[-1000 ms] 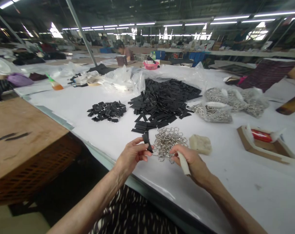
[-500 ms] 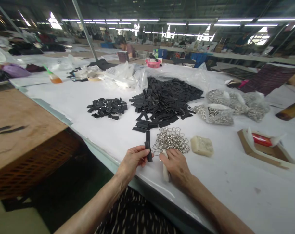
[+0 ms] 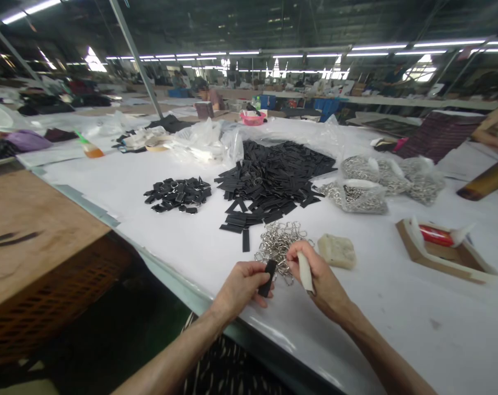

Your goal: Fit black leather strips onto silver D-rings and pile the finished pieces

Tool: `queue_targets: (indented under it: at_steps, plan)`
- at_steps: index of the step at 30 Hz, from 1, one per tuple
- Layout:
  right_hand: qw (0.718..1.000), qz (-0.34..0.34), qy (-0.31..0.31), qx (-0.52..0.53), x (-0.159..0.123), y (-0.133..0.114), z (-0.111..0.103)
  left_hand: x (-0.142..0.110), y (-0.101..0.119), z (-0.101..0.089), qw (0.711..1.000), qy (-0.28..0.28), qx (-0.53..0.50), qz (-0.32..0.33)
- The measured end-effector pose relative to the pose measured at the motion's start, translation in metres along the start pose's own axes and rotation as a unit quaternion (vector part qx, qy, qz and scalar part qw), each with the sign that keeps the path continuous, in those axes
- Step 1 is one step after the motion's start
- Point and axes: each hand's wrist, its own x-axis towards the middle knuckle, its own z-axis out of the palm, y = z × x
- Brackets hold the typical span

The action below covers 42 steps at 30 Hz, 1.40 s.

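Note:
Between the thumb and fingers of my left hand (image 3: 244, 282) is a short black strip (image 3: 268, 278), held tilted above the white table. My right hand (image 3: 321, 277) is closed around an off-white, flat handle-like piece (image 3: 305, 272); its kind is unclear. The right fingertips are pinched at the edge of a heap of metal rings (image 3: 278, 238), and whether they hold a ring I cannot tell. A pale yellowish block (image 3: 337, 251) sits right of the rings. Beyond them lies a large pile of black strips (image 3: 277, 170). Farther left is a smaller pile of black pieces with rings (image 3: 177, 193).
Clear bags of metal rings (image 3: 364, 196) stand at the right, near an open cardboard box (image 3: 442, 255) with a red roll inside. Crumpled plastic (image 3: 203, 140) and an orange-filled bottle (image 3: 91, 148) lie farther back. A wooden-topped surface (image 3: 39, 225) adjoins at left. Another person's arm shows at far right.
My left hand has moved right with the black strip. My right hand has risen from beside the rings and shifted right, still holding the off-white piece. The view has tilted slightly upward.

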Motion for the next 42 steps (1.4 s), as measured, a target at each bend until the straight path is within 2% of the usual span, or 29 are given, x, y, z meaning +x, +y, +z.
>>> queue_targets:
  at_steps: [5, 14, 19, 24, 26, 29, 31, 36, 39, 42]
  plan:
    - [0.998, -0.01, -0.064, -0.019, 0.0, -0.002, -0.01, 0.007, 0.003, 0.004, 0.995, -0.055, 0.086, 0.008]
    - [0.989, -0.001, -0.133, -0.06, -0.001, -0.001, -0.018, 0.022, 0.013, -0.013, 0.957, -0.187, 0.223, 0.007]
    - [0.989, 0.003, -0.14, -0.051, -0.003, -0.002, -0.016, 0.027, 0.019, -0.015, 0.949, -0.253, 0.186, -0.005]
    - [0.997, 0.018, -0.07, -0.034, -0.002, 0.001, -0.015, 0.021, 0.017, -0.014, 0.959, -0.276, 0.045, -0.042]
    - [0.999, 0.01, -0.018, -0.043, -0.003, 0.002, -0.014, 0.019, 0.013, -0.013, 0.967, -0.25, -0.017, -0.053]
    - [0.993, -0.009, 0.084, -0.079, -0.006, 0.002, -0.012, 0.017, 0.007, -0.009, 0.978, -0.162, -0.108, -0.076]
    - [0.987, -0.057, 0.12, -0.089, -0.007, 0.0, -0.01, 0.016, 0.005, -0.006, 0.977, -0.106, -0.162, -0.094]
    - [0.971, -0.195, 0.022, -0.138, -0.007, -0.008, 0.0, 0.013, 0.003, 0.001, 0.962, 0.006, -0.257, -0.087]
    - [0.947, -0.249, 0.026, -0.203, -0.004, -0.008, 0.009, 0.01, 0.002, 0.005, 0.953, 0.004, -0.294, -0.074]
    - [0.933, -0.266, 0.036, -0.24, -0.002, -0.005, 0.014, 0.008, 0.001, 0.01, 0.942, 0.0, -0.331, -0.062]
